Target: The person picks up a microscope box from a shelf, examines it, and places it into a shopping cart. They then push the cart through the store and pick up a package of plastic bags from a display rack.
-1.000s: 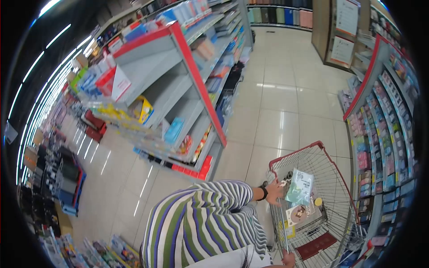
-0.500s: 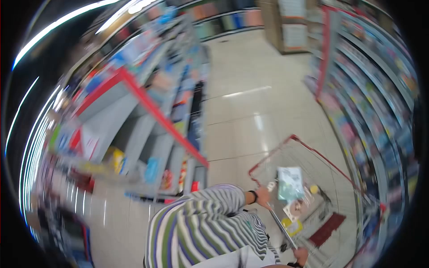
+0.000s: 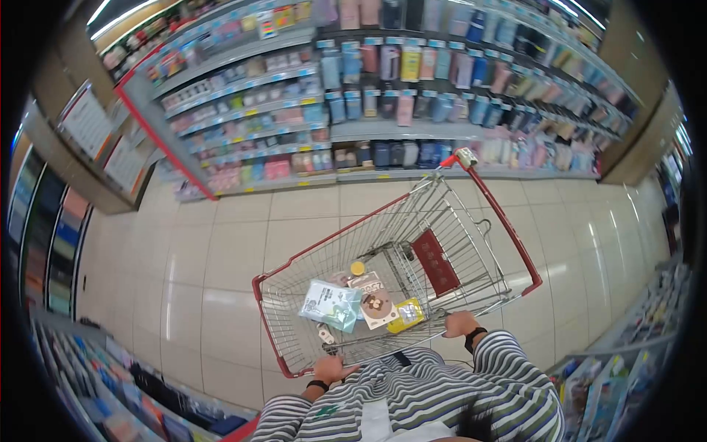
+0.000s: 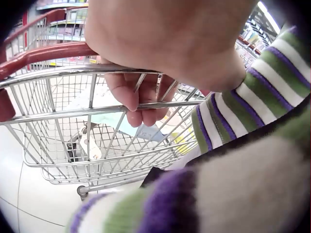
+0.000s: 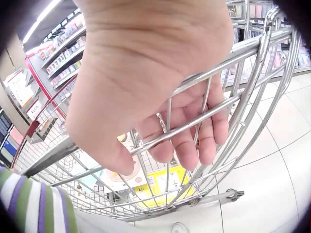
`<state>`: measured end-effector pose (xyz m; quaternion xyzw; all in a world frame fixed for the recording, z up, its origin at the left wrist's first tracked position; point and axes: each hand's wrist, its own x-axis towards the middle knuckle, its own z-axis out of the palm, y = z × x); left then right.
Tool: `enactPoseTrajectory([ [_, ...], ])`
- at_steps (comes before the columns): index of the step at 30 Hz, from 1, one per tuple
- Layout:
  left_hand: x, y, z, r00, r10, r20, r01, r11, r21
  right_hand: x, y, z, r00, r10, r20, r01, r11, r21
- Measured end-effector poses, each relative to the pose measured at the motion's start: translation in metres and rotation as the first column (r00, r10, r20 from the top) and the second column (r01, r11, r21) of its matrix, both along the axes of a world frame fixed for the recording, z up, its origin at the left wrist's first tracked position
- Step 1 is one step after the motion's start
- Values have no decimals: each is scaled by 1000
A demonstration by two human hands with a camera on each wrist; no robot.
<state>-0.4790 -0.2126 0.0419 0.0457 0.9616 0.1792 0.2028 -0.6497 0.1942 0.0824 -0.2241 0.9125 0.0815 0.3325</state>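
Note:
The shopping cart (image 3: 348, 228) stands sideways in front of the person. My left hand (image 3: 329, 369) grips its near side rim by the red front corner; the left wrist view shows that hand (image 4: 146, 53) with fingers curled over the metal bars. Further right on the same rim is my right hand (image 3: 461, 324); in the right wrist view the hand (image 5: 150, 73) wraps over the bar, fingers inside. In the basket lie a white and pale green packet (image 3: 329, 305), a brown and white packet (image 3: 378, 303), a yellow packet (image 3: 406, 315) and a yellow-lidded item (image 3: 358, 268).
Stocked shelves (image 3: 405, 131) run across the far side of the tiled aisle (image 3: 221, 254). More shelving (image 3: 118, 390) is close at the lower left, and hanging goods (image 3: 607, 383) at the lower right. The cart's red handle (image 3: 508, 221) is at its right end.
The head view has swung right to the far shelves, and the cart now lies crosswise in it. My left hand, fingers spread on the rim a second ago, now grips it. The right hand remains on the cart.

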Motion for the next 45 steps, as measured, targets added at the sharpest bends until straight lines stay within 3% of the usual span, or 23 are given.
enactPoseTrajectory([
  [7, -27, -33, 37, 999, -34, -28, 35, 999, 15, 15, -30, 35, 993, -121, -6, 120, 992, -32],
  [8, -28, -38, 40, 993, -119, -15, 119, 993, 24, 20, -31, 35, 992, -128, -10, 127, 990, -54],
  [10, -26, -40, 29, 993, -46, -108, 42, 998, -40, 22, -28, 38, 988, -102, -112, 90, 990, -112],
  [12, -31, -44, 24, 984, -166, -69, 161, 984, -80, 17, -29, 36, 989, -129, -72, 124, 990, -69],
  [14, -31, -42, 31, 995, -50, -80, 44, 996, -78, 19, -27, 47, 979, -172, -113, 164, 983, -82],
  [20, -40, -44, 76, 994, -81, -71, 75, 994, -79, 31, -46, 100, 965, -258, -44, 258, 966, -13],
  [22, -49, -45, 65, 990, -114, -86, 106, 990, -94, 32, -39, 97, 952, -288, -103, 273, 952, -136],
  [34, -167, -27, 54, 959, -250, -130, 242, 967, -80, -6, -3, 94, 907, -413, -86, 396, 903, -166],
  [38, -206, -9, 53, 938, -297, -180, 270, 949, -163, -15, 15, 93, 877, -470, -102, 444, 873, -203],
  [40, -228, 4, 59, 939, -317, -131, 295, 941, -165, -20, 24, 90, 861, -499, -99, 472, 856, -210],
  [45, -291, 33, 61, 889, -412, -199, 385, 909, -159, -47, 51, 112, 820, -569, -62, 553, 816, -170],
])
